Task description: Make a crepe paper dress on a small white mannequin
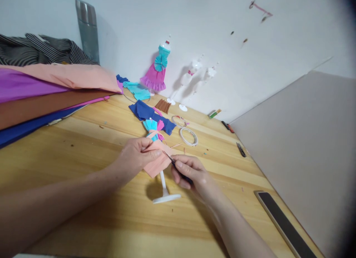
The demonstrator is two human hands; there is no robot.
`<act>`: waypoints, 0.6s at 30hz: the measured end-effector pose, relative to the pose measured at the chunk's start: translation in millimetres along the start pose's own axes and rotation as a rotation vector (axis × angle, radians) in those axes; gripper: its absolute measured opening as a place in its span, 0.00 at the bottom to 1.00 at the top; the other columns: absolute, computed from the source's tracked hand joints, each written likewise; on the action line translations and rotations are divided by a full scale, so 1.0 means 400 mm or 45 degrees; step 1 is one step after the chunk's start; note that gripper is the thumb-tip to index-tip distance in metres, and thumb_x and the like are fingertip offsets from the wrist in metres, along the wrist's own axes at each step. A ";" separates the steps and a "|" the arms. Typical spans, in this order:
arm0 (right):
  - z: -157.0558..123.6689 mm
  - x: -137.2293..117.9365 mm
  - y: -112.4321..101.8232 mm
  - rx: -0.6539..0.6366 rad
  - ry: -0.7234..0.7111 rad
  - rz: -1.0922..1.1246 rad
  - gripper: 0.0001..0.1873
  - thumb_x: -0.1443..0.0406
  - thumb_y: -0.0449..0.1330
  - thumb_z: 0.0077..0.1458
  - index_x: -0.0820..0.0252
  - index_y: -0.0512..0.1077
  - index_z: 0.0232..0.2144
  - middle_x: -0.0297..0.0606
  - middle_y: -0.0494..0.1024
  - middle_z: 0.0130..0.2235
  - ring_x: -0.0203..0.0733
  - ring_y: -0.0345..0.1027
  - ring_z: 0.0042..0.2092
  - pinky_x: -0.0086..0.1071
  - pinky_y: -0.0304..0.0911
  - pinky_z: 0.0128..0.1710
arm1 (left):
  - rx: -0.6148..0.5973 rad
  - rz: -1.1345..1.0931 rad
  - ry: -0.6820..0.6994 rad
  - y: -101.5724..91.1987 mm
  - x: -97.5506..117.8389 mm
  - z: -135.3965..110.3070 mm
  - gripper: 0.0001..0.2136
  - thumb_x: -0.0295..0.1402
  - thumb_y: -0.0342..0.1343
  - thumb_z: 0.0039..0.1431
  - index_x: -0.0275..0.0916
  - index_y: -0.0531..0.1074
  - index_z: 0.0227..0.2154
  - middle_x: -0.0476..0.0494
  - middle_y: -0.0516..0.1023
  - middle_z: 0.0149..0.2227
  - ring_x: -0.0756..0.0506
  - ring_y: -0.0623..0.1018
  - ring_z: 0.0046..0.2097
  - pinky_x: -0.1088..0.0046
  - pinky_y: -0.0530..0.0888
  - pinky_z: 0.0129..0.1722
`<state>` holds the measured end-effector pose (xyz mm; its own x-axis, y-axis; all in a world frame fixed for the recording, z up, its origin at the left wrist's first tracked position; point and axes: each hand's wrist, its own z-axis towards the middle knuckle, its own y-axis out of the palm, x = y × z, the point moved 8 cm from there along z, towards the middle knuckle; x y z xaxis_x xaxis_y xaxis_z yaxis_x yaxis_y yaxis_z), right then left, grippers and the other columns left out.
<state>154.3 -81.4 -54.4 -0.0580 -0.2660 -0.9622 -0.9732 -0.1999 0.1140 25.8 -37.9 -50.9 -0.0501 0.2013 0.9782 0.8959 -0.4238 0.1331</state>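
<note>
1. The left hand pinches peach paper; the right hand holds a slim dark-handled tool, probably scissors, tip at the paper.
2. If that point slips, I'd fear a nicked left thumb or torn paper.
3. The paper sits between both hands, above the white stand.
4. Farther off, blue paper lies on the table.

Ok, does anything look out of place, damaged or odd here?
Yes, the wall: dark spots and a pinkish streak mark it at upper right; their cause isn't clear. Small scraps also dot the wooden table. No spill shows.
</note>
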 end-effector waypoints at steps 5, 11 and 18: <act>-0.001 -0.004 0.007 0.002 -0.001 -0.050 0.20 0.53 0.63 0.51 0.64 0.68 0.20 0.29 0.65 0.17 0.24 0.41 0.16 0.27 0.31 0.16 | 0.017 0.094 0.068 -0.002 0.008 -0.005 0.07 0.35 0.60 0.45 0.36 0.75 0.25 0.47 0.78 0.26 0.45 0.77 0.32 0.72 0.71 0.31; 0.003 0.004 0.013 -0.004 -0.010 -0.069 0.21 0.52 0.62 0.51 0.62 0.64 0.19 0.28 0.62 0.18 0.25 0.41 0.17 0.28 0.32 0.17 | -0.036 0.037 0.042 0.011 -0.003 -0.007 0.08 0.36 0.59 0.46 0.35 0.75 0.26 0.46 0.78 0.27 0.44 0.77 0.32 0.71 0.72 0.32; 0.005 0.006 0.018 -0.017 -0.065 -0.028 0.19 0.54 0.63 0.51 0.63 0.66 0.22 0.26 0.58 0.18 0.26 0.39 0.18 0.27 0.31 0.17 | -0.002 -0.003 -0.034 0.009 -0.021 -0.004 0.09 0.36 0.58 0.46 0.34 0.73 0.25 0.48 0.75 0.24 0.48 0.74 0.28 0.72 0.69 0.31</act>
<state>146.8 -81.5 -56.5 -0.0479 -0.2131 -0.9759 -0.9713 -0.2179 0.0953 28.6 -42.4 -58.5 -0.0404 0.2261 0.9733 0.8951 -0.4247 0.1358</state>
